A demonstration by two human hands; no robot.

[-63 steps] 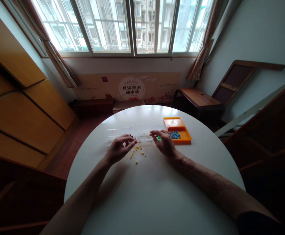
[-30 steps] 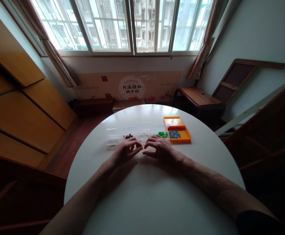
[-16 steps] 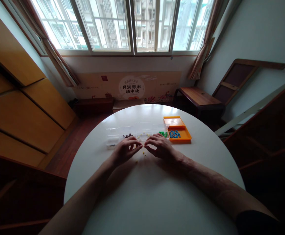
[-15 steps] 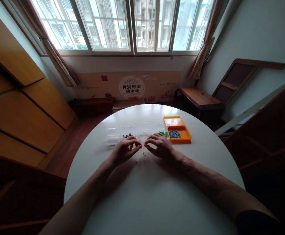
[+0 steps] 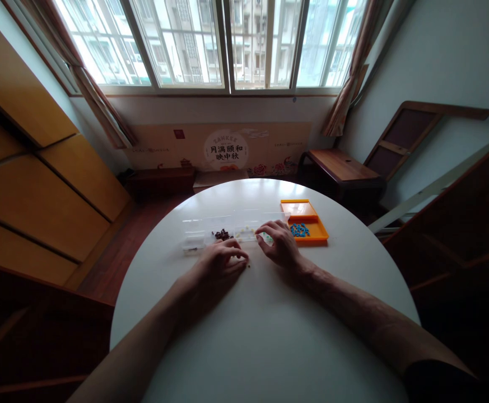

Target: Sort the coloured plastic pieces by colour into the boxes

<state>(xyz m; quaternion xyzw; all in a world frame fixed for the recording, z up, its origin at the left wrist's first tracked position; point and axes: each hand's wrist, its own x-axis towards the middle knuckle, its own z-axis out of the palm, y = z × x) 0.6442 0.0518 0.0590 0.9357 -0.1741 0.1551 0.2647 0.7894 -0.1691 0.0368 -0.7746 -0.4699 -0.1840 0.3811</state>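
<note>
At frame centre, the left hand [image 5: 221,262] lies palm down, fingers curled over small yellow beads [image 5: 248,265] on the round white table [image 5: 261,336]. The right hand [image 5: 280,243], fingers bent as if pinching, hovers at the clear plastic compartment box [image 5: 227,230]; whether it holds a bead cannot be told. Sorting seems under way, and the next move calls for a fine pinch.

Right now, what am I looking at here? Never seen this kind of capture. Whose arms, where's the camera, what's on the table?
There is no robot: one camera sits on a person's head and looks forward and down, so both bare arms are the wearer's own.

They sit at a round white table below a window. On it lies a clear compartment box with dark bits and pale yellow bits in separate sections, and to its right an orange tray holding blue pieces.

The left hand rests fingers-down on the table over a few loose yellow bits. The right hand reaches to the box's right end. Whether either pinches a piece is too small to tell.
</note>
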